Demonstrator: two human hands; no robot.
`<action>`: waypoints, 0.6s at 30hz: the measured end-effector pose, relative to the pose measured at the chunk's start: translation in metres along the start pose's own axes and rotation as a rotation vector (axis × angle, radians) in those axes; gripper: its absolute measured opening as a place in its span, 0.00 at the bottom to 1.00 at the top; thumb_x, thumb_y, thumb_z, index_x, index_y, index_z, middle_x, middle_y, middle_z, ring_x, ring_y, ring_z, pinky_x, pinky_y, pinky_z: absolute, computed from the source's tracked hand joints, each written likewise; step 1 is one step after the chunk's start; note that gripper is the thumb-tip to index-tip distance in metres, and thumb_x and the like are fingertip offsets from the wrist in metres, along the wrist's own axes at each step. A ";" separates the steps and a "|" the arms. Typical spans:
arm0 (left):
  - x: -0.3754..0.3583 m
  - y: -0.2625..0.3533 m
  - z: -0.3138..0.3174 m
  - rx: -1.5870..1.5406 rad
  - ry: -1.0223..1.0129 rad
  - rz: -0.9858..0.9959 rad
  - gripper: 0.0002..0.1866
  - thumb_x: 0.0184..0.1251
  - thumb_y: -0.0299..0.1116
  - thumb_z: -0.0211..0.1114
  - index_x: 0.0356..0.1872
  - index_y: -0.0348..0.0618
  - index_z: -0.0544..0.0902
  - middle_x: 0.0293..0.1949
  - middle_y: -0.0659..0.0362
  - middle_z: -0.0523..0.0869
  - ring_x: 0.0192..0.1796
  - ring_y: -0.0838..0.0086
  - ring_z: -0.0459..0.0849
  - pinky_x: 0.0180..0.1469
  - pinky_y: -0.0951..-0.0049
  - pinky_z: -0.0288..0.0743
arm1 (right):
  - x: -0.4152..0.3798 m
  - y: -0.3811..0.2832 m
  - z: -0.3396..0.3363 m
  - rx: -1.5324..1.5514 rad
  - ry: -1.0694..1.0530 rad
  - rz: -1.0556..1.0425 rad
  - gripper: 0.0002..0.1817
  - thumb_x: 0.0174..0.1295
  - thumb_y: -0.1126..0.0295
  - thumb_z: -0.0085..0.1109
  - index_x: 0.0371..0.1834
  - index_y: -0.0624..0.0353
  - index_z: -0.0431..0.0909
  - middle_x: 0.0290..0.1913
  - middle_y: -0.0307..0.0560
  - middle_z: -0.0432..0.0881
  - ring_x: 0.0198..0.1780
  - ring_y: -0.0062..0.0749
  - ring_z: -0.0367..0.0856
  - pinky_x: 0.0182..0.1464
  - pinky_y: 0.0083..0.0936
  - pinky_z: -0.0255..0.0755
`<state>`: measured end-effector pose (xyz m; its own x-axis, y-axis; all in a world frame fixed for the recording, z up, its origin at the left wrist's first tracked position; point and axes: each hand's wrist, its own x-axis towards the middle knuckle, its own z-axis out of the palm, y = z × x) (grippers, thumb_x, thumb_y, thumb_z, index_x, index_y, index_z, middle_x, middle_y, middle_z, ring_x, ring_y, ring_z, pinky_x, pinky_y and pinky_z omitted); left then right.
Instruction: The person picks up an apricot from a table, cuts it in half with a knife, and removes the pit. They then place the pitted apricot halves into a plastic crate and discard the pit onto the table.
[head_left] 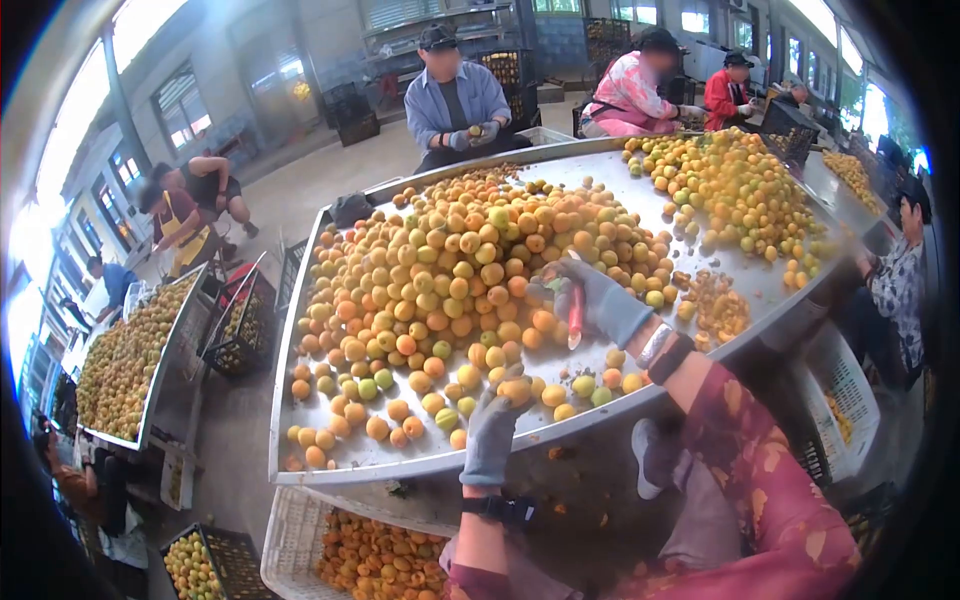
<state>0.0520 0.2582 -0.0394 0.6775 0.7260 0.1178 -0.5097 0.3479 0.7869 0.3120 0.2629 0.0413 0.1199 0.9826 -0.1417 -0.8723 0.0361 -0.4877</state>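
Note:
My left hand (pixel 490 438), in a grey glove, holds an apricot (pixel 516 390) in its fingertips by the near edge of the metal table (pixel 395 468). To its upper right, my right hand (pixel 608 303), gloved too, is closed around a red-handled knife (pixel 576 318) that slants downward. Just beyond both hands rises a large heap of apricots (pixel 430 260), mostly orange with some green ones. Loose apricots lie scattered along the near side. Right of my right hand sits a small pile of opened, flattened apricot pieces (pixel 718 308).
A white crate (pixel 290 535) of orange apricot halves stands under the table's near edge. Across the table a person (pixel 455 105) in a blue shirt handles fruit. A second heap (pixel 740 185) lies at right. Other people and black crates (pixel 240 315) surround the table.

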 end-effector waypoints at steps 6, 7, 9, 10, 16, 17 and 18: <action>-0.003 0.006 0.012 -0.014 0.036 -0.009 0.33 0.66 0.40 0.59 0.66 0.26 0.66 0.61 0.47 0.74 0.63 0.63 0.74 0.64 0.61 0.71 | 0.041 -0.034 0.028 0.083 -0.070 -0.106 0.12 0.71 0.63 0.53 0.38 0.62 0.76 0.33 0.46 0.81 0.27 0.24 0.81 0.27 0.17 0.80; -0.003 0.006 0.014 -0.031 0.038 -0.004 0.33 0.66 0.41 0.60 0.66 0.26 0.66 0.62 0.48 0.73 0.63 0.63 0.74 0.64 0.62 0.72 | 0.049 -0.040 0.030 0.117 -0.081 -0.117 0.12 0.70 0.63 0.53 0.38 0.62 0.76 0.32 0.45 0.81 0.26 0.24 0.81 0.26 0.17 0.79; 0.001 -0.001 0.011 -0.022 0.018 -0.015 0.34 0.64 0.42 0.61 0.65 0.27 0.66 0.64 0.49 0.71 0.64 0.64 0.73 0.64 0.60 0.71 | 0.066 -0.052 0.031 0.153 -0.090 -0.125 0.12 0.70 0.63 0.54 0.38 0.61 0.75 0.31 0.44 0.81 0.26 0.24 0.81 0.25 0.17 0.79; 0.002 -0.001 0.014 -0.020 0.014 -0.024 0.34 0.64 0.42 0.61 0.65 0.28 0.67 0.65 0.49 0.71 0.64 0.63 0.73 0.64 0.60 0.71 | 0.073 -0.057 0.028 0.156 -0.064 -0.144 0.11 0.69 0.63 0.55 0.41 0.61 0.76 0.32 0.44 0.81 0.26 0.25 0.80 0.26 0.18 0.79; 0.016 -0.004 0.020 -0.139 0.000 -0.113 0.30 0.60 0.38 0.64 0.60 0.30 0.71 0.67 0.48 0.69 0.65 0.57 0.73 0.65 0.56 0.70 | 0.107 -0.082 0.015 0.128 0.037 -0.163 0.12 0.68 0.62 0.57 0.43 0.62 0.78 0.37 0.48 0.83 0.25 0.27 0.80 0.26 0.19 0.79; 0.020 -0.005 0.015 -0.119 -0.014 -0.120 0.30 0.60 0.38 0.64 0.60 0.30 0.71 0.67 0.48 0.69 0.65 0.57 0.73 0.65 0.56 0.70 | 0.110 -0.083 0.014 0.096 0.070 -0.177 0.12 0.68 0.62 0.57 0.42 0.62 0.78 0.36 0.49 0.83 0.25 0.27 0.79 0.26 0.20 0.79; 0.024 -0.006 0.011 -0.101 -0.029 -0.125 0.30 0.60 0.38 0.64 0.60 0.30 0.71 0.67 0.48 0.69 0.65 0.57 0.73 0.65 0.56 0.70 | 0.115 -0.086 0.013 0.062 0.102 -0.191 0.12 0.69 0.62 0.56 0.42 0.62 0.78 0.36 0.49 0.83 0.24 0.27 0.79 0.26 0.20 0.79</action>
<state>0.0776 0.2671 -0.0344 0.7532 0.6565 0.0413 -0.4700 0.4932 0.7320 0.3949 0.3751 0.0783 0.3303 0.9335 -0.1393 -0.8563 0.2343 -0.4603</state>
